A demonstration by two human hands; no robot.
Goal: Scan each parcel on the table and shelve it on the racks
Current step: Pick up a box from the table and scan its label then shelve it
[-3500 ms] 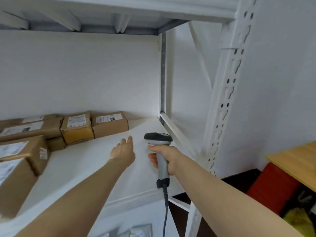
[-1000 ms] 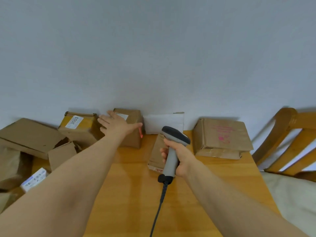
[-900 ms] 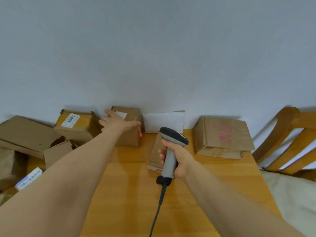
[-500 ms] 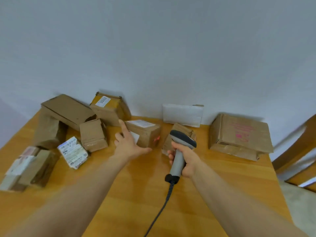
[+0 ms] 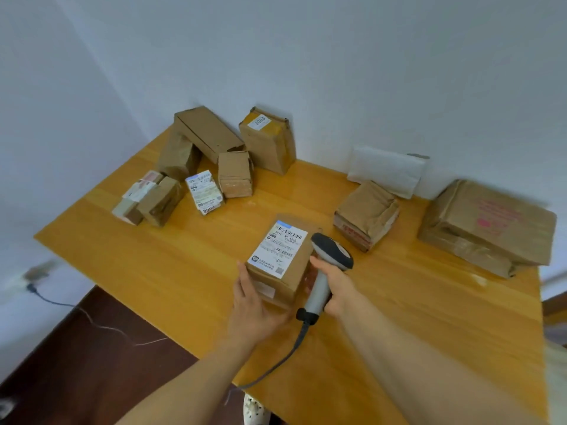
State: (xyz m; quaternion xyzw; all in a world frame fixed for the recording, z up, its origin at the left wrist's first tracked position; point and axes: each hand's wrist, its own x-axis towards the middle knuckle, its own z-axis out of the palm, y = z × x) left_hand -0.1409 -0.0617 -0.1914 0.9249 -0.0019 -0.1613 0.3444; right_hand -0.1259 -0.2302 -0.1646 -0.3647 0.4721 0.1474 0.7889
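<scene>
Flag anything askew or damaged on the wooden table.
Two things. The long brown cardboard box at back left lies tilted, propped on the brown parcel under it. The large brown carton with pink print at right looks crumpled along its near edge.

The middle parcel (image 5: 277, 262) has a big white label (image 5: 277, 248) on top. It shows black bar codes and rows of tiny print, too small to read. Far behind the middle parcel, a little to the left, a box with yellow tape (image 5: 267, 145) has a white sticker (image 5: 259, 121) that says "3003". Left of the middle parcel and further back, a small flat packet (image 5: 204, 191) has a white label with bar codes. The thick marks at its near end may say "800". Right of the middle parcel, a big brown parcel (image 5: 487, 222) has pink print, too blurred to read.
</scene>
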